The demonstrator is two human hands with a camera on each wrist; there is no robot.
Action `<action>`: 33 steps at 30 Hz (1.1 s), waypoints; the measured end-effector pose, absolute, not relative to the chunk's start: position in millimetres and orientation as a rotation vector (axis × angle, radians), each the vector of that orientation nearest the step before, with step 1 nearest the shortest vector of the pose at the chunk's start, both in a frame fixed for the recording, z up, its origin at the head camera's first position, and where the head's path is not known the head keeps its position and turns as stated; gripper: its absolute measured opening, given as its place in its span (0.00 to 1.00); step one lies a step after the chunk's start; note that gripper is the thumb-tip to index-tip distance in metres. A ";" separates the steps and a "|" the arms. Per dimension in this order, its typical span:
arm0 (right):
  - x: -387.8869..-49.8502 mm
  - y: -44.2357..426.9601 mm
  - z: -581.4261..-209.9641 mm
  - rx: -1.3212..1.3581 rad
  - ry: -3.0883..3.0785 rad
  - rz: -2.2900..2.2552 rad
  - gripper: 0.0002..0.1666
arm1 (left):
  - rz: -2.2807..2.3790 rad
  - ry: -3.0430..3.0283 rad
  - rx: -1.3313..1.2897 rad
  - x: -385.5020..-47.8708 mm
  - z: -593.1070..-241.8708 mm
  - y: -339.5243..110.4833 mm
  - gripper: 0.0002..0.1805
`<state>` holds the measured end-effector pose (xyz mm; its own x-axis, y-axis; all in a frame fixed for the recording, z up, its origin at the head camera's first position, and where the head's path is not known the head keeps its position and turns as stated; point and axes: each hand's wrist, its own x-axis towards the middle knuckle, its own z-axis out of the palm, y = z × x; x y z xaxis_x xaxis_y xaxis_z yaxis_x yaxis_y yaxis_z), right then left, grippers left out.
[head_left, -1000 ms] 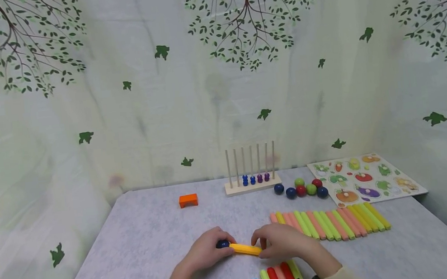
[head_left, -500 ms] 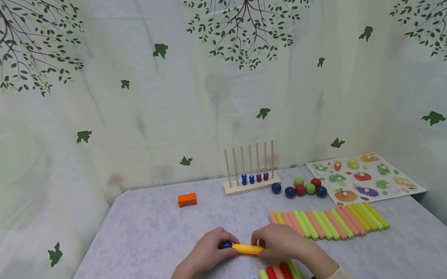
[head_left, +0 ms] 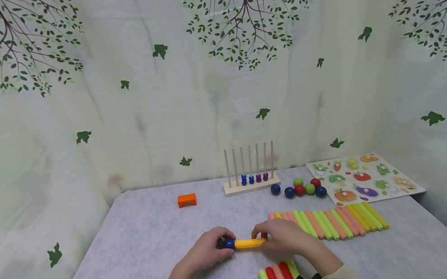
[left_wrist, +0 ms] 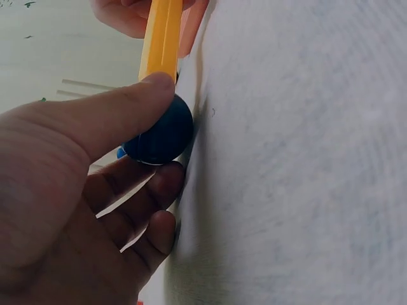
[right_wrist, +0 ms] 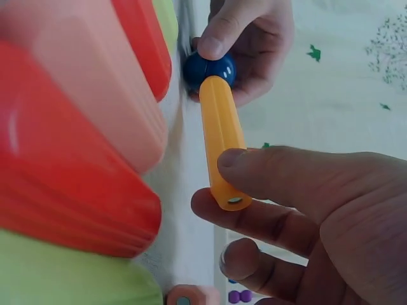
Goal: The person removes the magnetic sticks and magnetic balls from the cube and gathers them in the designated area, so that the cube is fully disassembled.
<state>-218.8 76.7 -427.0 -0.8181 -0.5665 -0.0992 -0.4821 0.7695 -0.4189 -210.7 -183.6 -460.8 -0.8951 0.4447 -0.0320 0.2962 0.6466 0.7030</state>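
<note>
In the head view, my left hand (head_left: 204, 250) grips a dark blue ball (head_left: 228, 243) low over the table. A yellow-orange stick (head_left: 247, 244) runs from the ball to my right hand (head_left: 289, 238), which pinches its other end between thumb and finger. The right wrist view shows that the stick (right_wrist: 221, 121) is ridged, with a hole in its near end, and that its far end meets the ball (right_wrist: 210, 68). Seen from the left wrist, my thumb lies where stick (left_wrist: 160, 41) and ball (left_wrist: 164, 136) meet, so whether they are joined cannot be told.
Several coloured sticks (head_left: 330, 224) lie in a row at right, and a shorter group (head_left: 279, 278) lies near my right wrist. Behind are loose balls (head_left: 300, 190), a pegged bead rack (head_left: 251, 185), an orange block (head_left: 186, 200) and a vegetable picture board (head_left: 362, 178).
The stick has swung from slanting down rightward to nearly level. My right hand has shifted slightly right, and more of the blue ball shows between my left fingers.
</note>
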 end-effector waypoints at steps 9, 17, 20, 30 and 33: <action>-222.2 85.1 -424.3 -1.014 2.807 -0.469 0.10 | 1.067 2.668 0.651 -211.9 -460.8 -182.7 0.14; -232.1 97.9 -421.1 -0.832 2.793 -0.685 0.06 | 1.055 2.685 0.631 -210.7 -460.0 -183.8 0.15; -240.0 103.4 -422.5 -0.689 2.707 -0.915 0.06 | 1.059 2.680 0.619 -210.5 -460.0 -183.1 0.16; -272.7 110.4 -427.6 -0.536 2.609 -1.171 0.10 | 1.071 2.679 0.589 -209.0 -460.8 -181.1 0.16; -281.1 105.7 -426.3 -0.526 2.646 -1.114 0.10 | 1.073 2.679 0.590 -209.4 -460.5 -180.7 0.16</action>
